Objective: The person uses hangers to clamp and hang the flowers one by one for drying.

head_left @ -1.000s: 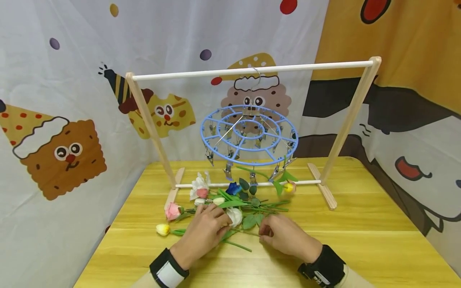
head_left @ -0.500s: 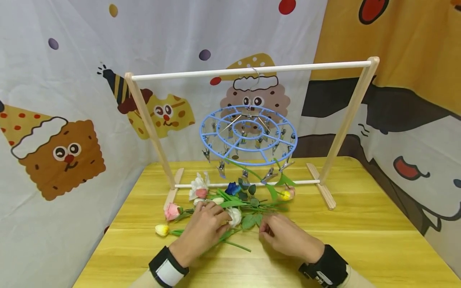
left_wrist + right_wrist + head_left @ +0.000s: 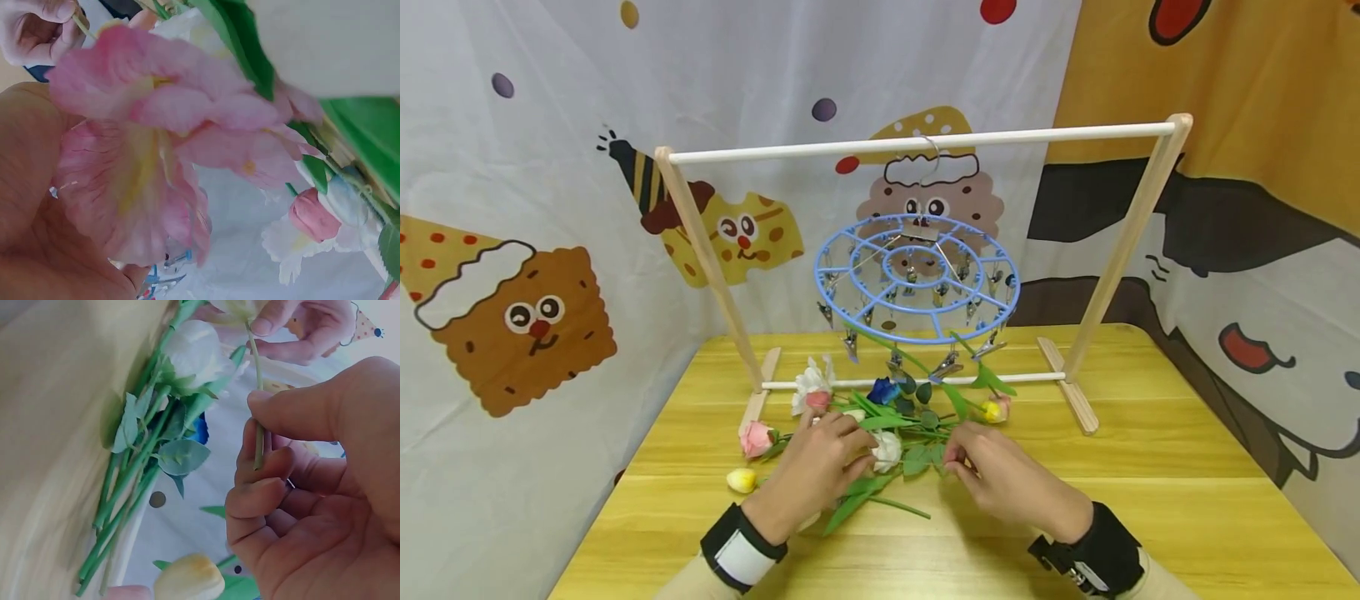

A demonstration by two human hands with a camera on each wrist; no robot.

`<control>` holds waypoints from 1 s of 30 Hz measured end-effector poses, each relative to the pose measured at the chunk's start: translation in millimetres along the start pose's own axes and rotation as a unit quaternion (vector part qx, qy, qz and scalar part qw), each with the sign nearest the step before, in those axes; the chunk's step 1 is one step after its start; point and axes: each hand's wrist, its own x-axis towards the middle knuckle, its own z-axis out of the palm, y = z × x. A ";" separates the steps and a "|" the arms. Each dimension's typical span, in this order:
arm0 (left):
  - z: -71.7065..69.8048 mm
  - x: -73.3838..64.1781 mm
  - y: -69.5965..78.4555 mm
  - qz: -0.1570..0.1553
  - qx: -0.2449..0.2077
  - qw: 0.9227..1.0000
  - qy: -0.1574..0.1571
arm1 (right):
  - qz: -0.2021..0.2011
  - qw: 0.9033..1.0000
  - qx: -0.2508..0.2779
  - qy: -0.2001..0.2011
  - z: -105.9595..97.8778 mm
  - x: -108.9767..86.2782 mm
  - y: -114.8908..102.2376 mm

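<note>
My right hand [image 3: 1000, 475] pinches the lower end of a thin stem [image 3: 258, 375] between thumb and fingers. At the stem's other end, my left hand [image 3: 820, 467] holds a pink, ruffled artificial flower [image 3: 162, 125] with a yellowish centre, its thumb by the head. In the head view that flower is hidden behind the left hand. Under and beside the hands lies a loose pile of artificial flowers: a white rose [image 3: 887, 450], a pink rose [image 3: 756, 439], a yellow tulip [image 3: 742, 480], a blue flower [image 3: 883, 391] and green leaves [image 3: 850, 504].
A wooden stand [image 3: 1123, 250] with a white top bar [image 3: 1015, 138] rises behind the pile. From it hangs a round blue clip hanger [image 3: 917, 340] with metal clips. Yellow and pink flower heads [image 3: 997, 408] droop below its rim. A printed cloth [image 3: 760, 83] backs the table [image 3: 1135, 517].
The hanger has turned, its front clips and the green stems shifting left. My right hand has risen slightly with its stem, and my left hand has moved slightly left and up.
</note>
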 end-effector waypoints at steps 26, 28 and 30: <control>-14.9 2.4 -21.9 -0.009 0.003 0.997 0.078 | -0.086 0.967 -0.002 0.238 -10.7 19.1 -15.1; -15.4 1.7 -24.7 -0.012 0.003 0.996 0.089 | -0.105 0.957 0.009 0.270 -14.3 23.5 -21.9; -15.4 0.9 -27.4 -0.015 -0.004 0.995 0.099 | -0.119 0.950 0.019 0.288 -18.4 28.1 -30.3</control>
